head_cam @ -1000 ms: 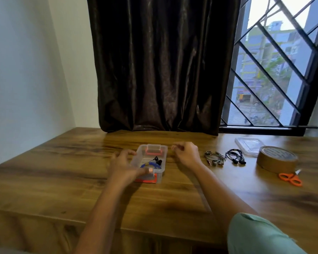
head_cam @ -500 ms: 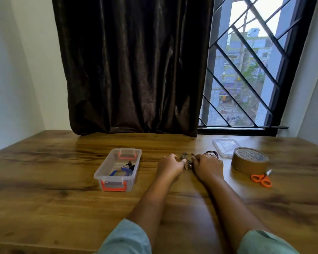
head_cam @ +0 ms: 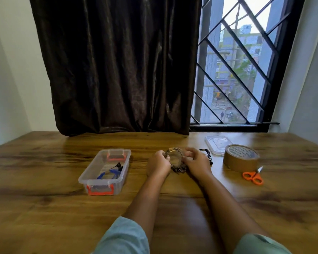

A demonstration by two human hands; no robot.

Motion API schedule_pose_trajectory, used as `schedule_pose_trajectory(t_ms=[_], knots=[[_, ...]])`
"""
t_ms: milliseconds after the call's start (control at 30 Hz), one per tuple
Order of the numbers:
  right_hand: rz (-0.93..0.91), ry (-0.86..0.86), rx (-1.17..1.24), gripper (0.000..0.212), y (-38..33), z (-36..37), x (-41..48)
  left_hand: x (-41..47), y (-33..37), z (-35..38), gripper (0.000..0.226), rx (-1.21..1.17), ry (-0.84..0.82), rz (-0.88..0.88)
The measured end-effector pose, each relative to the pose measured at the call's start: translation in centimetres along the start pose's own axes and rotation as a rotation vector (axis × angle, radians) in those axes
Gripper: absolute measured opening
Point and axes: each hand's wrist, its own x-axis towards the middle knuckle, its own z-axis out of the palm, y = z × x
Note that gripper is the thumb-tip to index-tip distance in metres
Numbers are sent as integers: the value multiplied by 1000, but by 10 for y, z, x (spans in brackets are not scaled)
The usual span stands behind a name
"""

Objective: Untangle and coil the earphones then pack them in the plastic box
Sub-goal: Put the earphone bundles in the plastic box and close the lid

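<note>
Nearest the camera, two pale green sleeves (head_cam: 123, 237) framed the bottom edge, with bare forearms reaching forward over a brown wood-grain counter (head_cam: 44, 208). The hands met just above the counter's middle. The left hand (head_cam: 159, 163) and the right hand (head_cam: 197, 162) held a coiled bundle of thin grey wired earphones (head_cam: 174, 155) between them, raised as an open loop. The fingers (head_cam: 165, 156) of the left hand were curled round the loop's left side, and the right hand's fingers pinched its right side. Dark earbuds hung at the bottom of the loop, between the two hands.

To the left of the hands, apart from them, stood a clear rectangular plastic box with orange latches (head_cam: 89, 173), its lid off. Inside it lay a coiled pair of blue-corded earphones (head_cam: 109, 174) with black tips.

To the right sat small orange-handled scissors (head_cam: 252, 177), and just behind them a wide roll of brown packing tape (head_cam: 240, 158). Partly hidden behind the right hand lay a bundle of black wired earphones (head_cam: 207, 153). Farther back, beside the tape, rested a clear flat plastic lid (head_cam: 217, 144).

Beyond the counter hung a dark brown curtain (head_cam: 117, 61). To its right, a black-barred window (head_cam: 237, 79) showed buildings and a street outside.
</note>
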Motion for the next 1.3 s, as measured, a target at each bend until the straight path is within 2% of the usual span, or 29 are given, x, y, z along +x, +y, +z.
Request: schedule_pose_trajectory(t_ms=[133,200,267,367,467,567,667,733,867,1000,1100,1200,1300], knots=[[83,-125,238,14,-11,1,-8,-13,10,-37,18,-27,100,151],[36,-177,322,8,-34,3,-17,-14,15,-71,17,-96,168,207],[-26,-210,356,16,-61,9,-24,-13,15,-110,16,-213,211,234],[-43,-205,411,26,-104,34,-29,-9,-1,-167,13,-410,239,154],[18,-251,467,30,-138,66,-36,-7,-31,-203,12,-472,196,68],[18,-267,286,22,-148,92,-45,-5,-59,-216,11,-469,181,-7],[-34,-272,-88,17,-139,110,-51,-1,-81,-209,9,-368,110,-119],[-56,-272,-280,13,-132,119,-56,3,-91,-200,10,-214,88,-130],[-161,-216,-533,10,-131,130,-66,-8,-83,-191,16,339,118,-44],[-243,-180,-731,7,-139,135,-69,-19,-65,-175,22,654,126,62],[-254,-185,-719,10,-136,139,-71,-20,-62,-166,29,759,97,83],[-181,-170,-491,13,-124,126,-64,-26,-54,-166,30,775,156,88],[-69,-36,-277,22,-105,89,-40,-35,-36,-157,25,755,262,264]])
